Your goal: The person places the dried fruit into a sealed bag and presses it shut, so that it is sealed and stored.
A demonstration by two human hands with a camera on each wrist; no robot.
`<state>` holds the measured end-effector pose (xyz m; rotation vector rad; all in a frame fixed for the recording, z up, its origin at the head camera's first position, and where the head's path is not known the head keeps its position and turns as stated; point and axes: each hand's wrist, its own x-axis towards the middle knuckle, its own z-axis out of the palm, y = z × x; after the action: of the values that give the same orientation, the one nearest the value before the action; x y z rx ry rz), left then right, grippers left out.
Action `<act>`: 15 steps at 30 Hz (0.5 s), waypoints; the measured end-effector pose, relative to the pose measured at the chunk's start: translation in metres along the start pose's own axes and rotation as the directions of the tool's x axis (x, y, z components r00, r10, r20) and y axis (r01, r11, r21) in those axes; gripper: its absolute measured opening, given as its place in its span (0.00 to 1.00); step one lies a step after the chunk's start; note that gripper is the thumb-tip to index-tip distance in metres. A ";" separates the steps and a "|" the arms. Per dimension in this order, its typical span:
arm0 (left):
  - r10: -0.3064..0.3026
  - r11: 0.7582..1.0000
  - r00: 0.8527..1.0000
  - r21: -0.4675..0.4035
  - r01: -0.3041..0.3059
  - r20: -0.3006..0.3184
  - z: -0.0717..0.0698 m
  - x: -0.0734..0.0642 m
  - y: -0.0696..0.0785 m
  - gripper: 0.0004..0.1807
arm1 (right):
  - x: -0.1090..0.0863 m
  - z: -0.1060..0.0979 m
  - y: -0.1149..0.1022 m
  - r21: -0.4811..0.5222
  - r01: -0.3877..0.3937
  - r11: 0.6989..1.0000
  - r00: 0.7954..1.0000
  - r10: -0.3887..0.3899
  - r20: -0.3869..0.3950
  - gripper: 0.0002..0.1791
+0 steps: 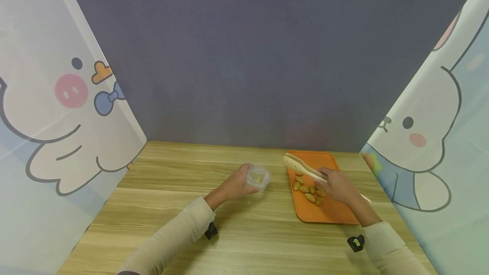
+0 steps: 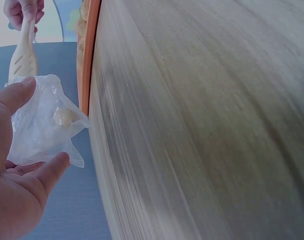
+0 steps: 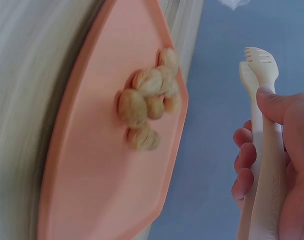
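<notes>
Plastic bag [image 2: 41, 117] gripped in left hand [image 1: 240, 182], maybe to keep its top wide; tongs [image 3: 271, 172] held in right hand [image 1: 338, 184], above orange tray [image 1: 311, 214] of brown ovals [image 1: 310, 197].

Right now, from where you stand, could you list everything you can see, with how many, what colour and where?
Tray: one, orange, right side of table
Oval pieces: several, yellowish brown, on tray; exact count unclear
Tongs: one pair, cream, in right hand
Bag: one, translucent white, in left hand
Bag's contents: count unclear, pale yellowish, inside bag
Table: one, wood-coloured, below everything
Backdrop: one, dark grey-blue, behind table
Cartoon sheets: two, mostly white and blue, either side
Wrist devices: two, black, one by each wrist
Sleeves: two, cream, on forearms
Hands: two, bare, left at bag, right over tray
</notes>
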<state>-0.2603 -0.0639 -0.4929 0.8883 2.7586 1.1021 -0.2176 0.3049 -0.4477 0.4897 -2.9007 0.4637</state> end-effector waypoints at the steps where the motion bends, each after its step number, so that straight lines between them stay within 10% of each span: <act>1: 0.002 1.000 1.000 0.001 -0.002 0.000 0.000 0.000 0.000 0.44 | 0.000 0.000 0.002 -0.001 -0.008 1.000 1.000 0.008 0.003 0.20; 15: 0.012 1.000 1.000 0.008 -0.012 -0.011 0.000 0.000 0.001 0.43 | -0.006 0.010 0.032 -0.069 -0.017 0.997 1.000 0.017 -0.001 0.18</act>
<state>-0.2596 -0.0633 -0.4922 0.9041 2.7722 1.1021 -0.2242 0.3316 -0.4669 0.4549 -2.9114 0.3639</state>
